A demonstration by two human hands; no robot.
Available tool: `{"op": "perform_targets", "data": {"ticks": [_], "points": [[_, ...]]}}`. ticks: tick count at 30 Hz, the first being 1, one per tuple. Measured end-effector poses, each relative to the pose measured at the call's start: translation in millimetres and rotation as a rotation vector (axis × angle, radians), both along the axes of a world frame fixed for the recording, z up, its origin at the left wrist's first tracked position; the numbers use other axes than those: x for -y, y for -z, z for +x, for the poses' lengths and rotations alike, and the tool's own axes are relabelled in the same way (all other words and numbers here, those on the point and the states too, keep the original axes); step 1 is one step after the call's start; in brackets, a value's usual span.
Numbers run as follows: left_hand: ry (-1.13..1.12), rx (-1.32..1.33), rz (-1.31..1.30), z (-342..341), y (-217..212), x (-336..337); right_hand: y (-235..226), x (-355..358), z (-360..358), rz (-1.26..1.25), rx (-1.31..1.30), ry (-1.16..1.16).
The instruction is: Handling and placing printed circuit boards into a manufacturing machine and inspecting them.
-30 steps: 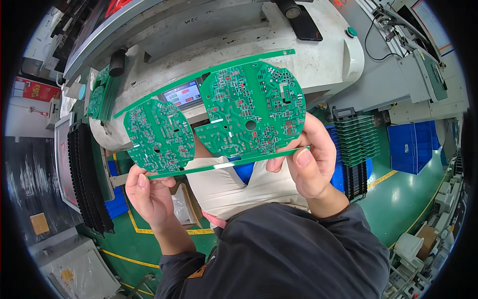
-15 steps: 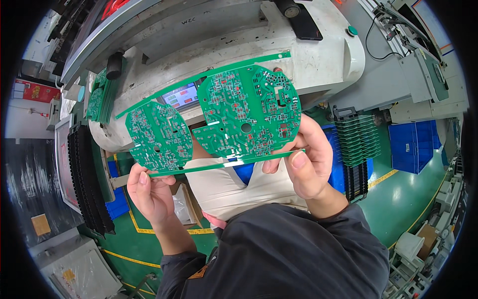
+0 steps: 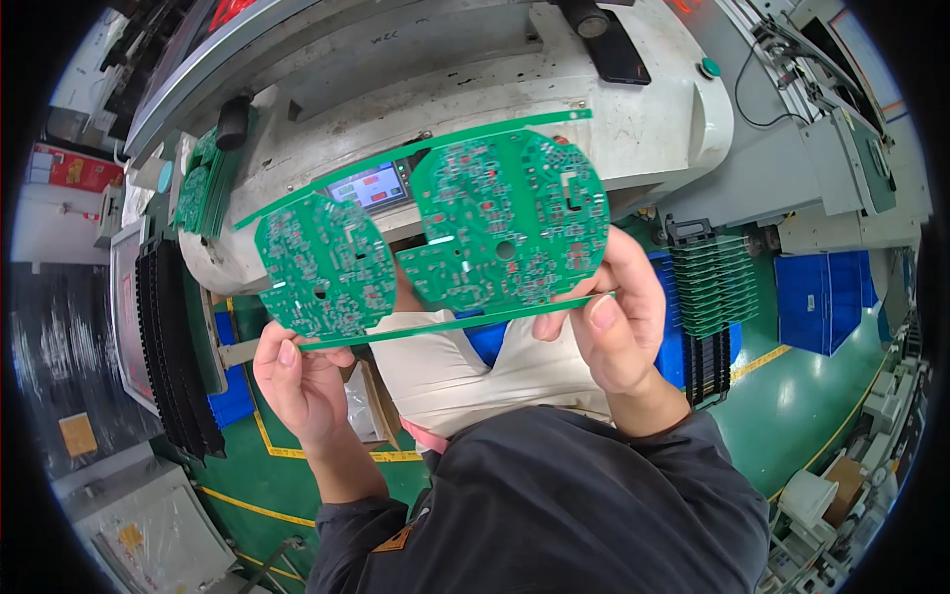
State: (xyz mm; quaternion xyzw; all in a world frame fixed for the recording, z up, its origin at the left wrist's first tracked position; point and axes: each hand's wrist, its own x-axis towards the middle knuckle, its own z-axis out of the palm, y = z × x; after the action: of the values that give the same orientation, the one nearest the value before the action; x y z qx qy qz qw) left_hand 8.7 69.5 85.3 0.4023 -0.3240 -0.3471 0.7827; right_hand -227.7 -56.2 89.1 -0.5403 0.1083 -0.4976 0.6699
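Observation:
A green circuit board panel (image 3: 535,203) is held up between my two hands, its component side facing me. It has two rounded sections joined by straight rails along the top and bottom, dotted with small red and grey parts. My left hand (image 3: 293,381) pinches the lower left corner, thumb on the near side of the rail. At the lower right end my right hand (image 3: 625,322) grips the rail, thumb in front and fingers behind the board. Part of the fingers is hidden by the panel.
Behind the panel is a pale machine (image 3: 327,139) with a small screen (image 3: 368,187). A phone (image 3: 618,49) lies on it. Stacked green boards (image 3: 203,188) stand at left. To the right is a rack of boards (image 3: 714,287), beyond it a blue bin (image 3: 816,297).
The panel has tilted slightly and its right part sits a little further right. Both hands keep their hold on it. The view has shifted slightly.

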Motion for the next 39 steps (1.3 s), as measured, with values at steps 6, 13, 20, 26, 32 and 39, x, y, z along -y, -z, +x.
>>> {"op": "perform_targets", "data": {"ticks": [6,13,20,26,32,39], "points": [[0.03,0.007,-0.001,-10,-10,-3,8,5,-2,0.024,0.04,-0.013],[0.078,0.1,-0.009,-16,-18,-7,15,9,-4,0.072,0.185,0.04],[0.105,0.15,-0.031,-16,-22,-8,16,9,-4,0.065,0.241,0.03],[0.112,0.138,-0.036,-15,-20,-11,14,6,-3,0.074,0.246,0.048],[0.113,0.119,-0.018,-15,-23,-13,15,6,-2,0.077,0.248,0.05],[0.132,0.086,-0.008,-20,-28,-10,12,7,-4,0.093,0.23,0.065]]}}
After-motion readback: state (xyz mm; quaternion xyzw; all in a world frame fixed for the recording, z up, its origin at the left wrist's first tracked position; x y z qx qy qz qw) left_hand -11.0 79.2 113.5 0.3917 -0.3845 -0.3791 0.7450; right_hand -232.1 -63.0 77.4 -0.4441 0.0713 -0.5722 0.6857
